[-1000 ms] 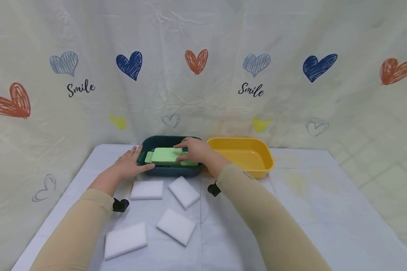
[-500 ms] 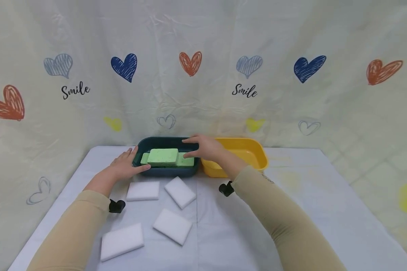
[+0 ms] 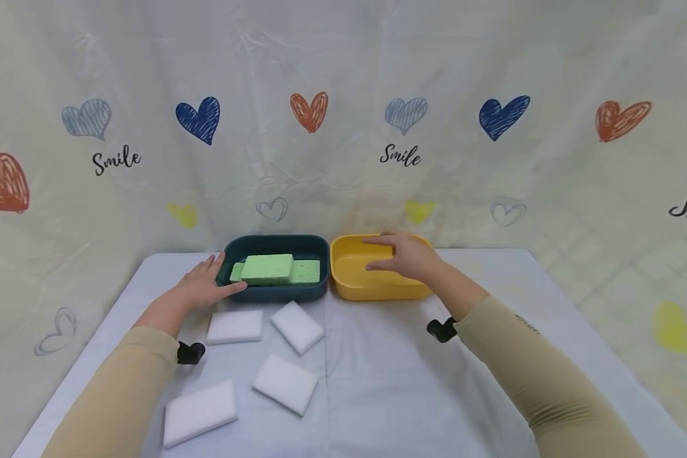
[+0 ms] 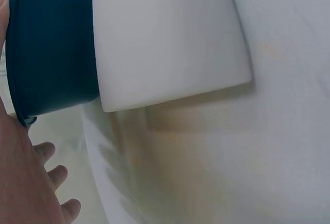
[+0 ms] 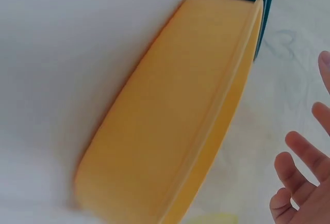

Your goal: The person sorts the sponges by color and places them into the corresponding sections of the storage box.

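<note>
My left hand [image 3: 197, 286] rests at the left end of a dark teal plastic tub [image 3: 286, 293], its thumb stretched along the front rim and its fingers spread along the outer left side. Inside lie light green sponge blocks, with one sponge [image 3: 268, 269] stacked over another sponge [image 3: 306, 271] that shows to its right. My right hand [image 3: 409, 256] hovers over a yellow tub [image 3: 378, 293] with thumb and fingers apart and nothing between them. In the right wrist view, its fingers [image 5: 305, 152] spread beyond the tub's rim.
Several white sponge blocks lie on the white-covered table, among them a near-left block [image 3: 200, 413], a middle block [image 3: 286, 383] and a block [image 3: 235, 327] in front of the teal tub. The two tubs stand side by side against a heart-printed backdrop [image 3: 343, 159].
My right hand has moved right from the green sponges in the teal tub to above the yellow tub. The left hand stays at the teal tub's end; the head view has shifted slightly.
</note>
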A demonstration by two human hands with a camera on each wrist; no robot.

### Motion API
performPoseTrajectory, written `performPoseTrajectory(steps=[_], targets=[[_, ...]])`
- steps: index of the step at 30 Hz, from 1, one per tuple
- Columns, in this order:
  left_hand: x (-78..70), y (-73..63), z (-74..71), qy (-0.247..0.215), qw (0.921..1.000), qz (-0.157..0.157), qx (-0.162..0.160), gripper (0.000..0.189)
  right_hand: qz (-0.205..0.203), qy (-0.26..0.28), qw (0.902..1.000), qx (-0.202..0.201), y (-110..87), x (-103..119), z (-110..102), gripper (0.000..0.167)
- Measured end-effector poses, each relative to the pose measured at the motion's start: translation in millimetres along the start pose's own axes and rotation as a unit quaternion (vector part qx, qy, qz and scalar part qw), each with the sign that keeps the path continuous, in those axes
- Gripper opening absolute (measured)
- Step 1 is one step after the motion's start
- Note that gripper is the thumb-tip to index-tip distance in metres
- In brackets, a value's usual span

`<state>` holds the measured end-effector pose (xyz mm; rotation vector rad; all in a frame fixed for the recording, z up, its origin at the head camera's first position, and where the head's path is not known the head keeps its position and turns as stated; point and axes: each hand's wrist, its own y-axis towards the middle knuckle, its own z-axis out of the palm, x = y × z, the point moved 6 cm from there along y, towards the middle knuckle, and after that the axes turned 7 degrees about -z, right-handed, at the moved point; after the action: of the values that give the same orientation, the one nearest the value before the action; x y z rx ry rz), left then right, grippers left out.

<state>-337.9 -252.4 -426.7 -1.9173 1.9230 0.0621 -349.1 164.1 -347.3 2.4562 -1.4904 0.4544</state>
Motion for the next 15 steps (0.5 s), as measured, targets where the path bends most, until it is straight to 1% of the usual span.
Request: performPoseTrajectory(steps=[4, 9, 12, 15], targets=[[-0.6, -0.9, 0.2, 0.005, 1.0000, -0.002, 0.002, 0.119, 0.011, -0.022, 0.9997, -0.010, -24.8, -30.2, -10.7, 0.080], [-1.8, -1.0, -0.1, 0.005, 1.0000, -0.002, 0.005, 0.118, 0.040, -0.016, 0.9989, -0.019, -53.4, -65.3, -20.3, 0.086], [-2.2, -0.7, -0.5, 0.005, 1.0000, -0.001, 0.004, 0.118, 0.045, -0.012, 0.9985, -0.027, -65.6, -77.9, -25.0, 0.086], [-2.8, 0.0, -0.6, 0.006, 1.0000, -0.002, 0.005, 0.119, 0.053, -0.006, 0.9981, -0.030, -73.0, -88.7, -26.3, 0.090]])
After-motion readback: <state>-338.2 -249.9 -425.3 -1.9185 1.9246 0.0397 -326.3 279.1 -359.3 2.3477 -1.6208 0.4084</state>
